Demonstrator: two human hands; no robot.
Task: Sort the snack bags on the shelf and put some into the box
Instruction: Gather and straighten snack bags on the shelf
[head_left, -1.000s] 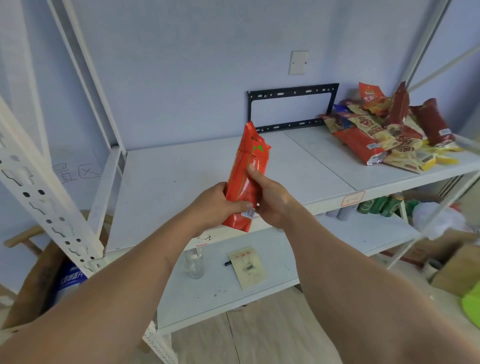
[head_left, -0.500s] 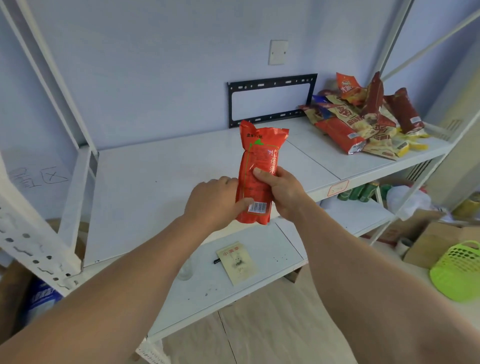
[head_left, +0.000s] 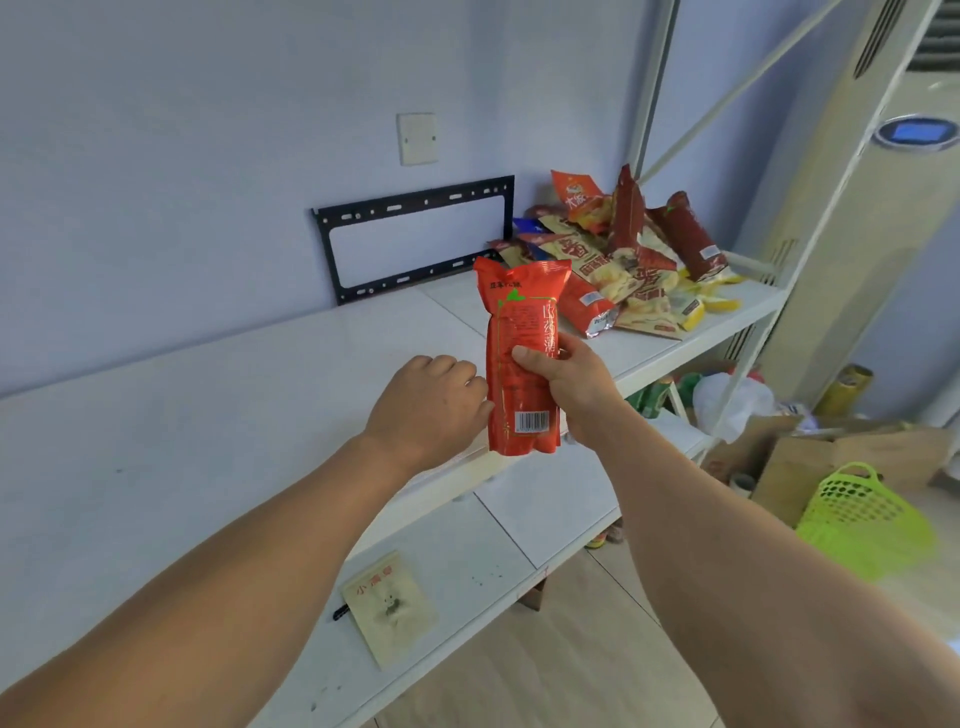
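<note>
Change: since the earlier frames the left hand (head_left: 434, 402) has let go of the red snack bag (head_left: 522, 358), and the view has swung right.
Right hand (head_left: 563, 382): wraps the bag's middle, holding it upright above the shelf (head_left: 208, 415) edge.
Left hand: fingers loosely curled, holding nothing, just beside the bag.
Pile (head_left: 631, 257): remaining bags lie at the shelf's far right.
Box (head_left: 810, 462): likely the cardboard one on the floor, right.
Advice: keep a firm mid-bag hold, carry it low toward the box, avoid crushing.
</note>
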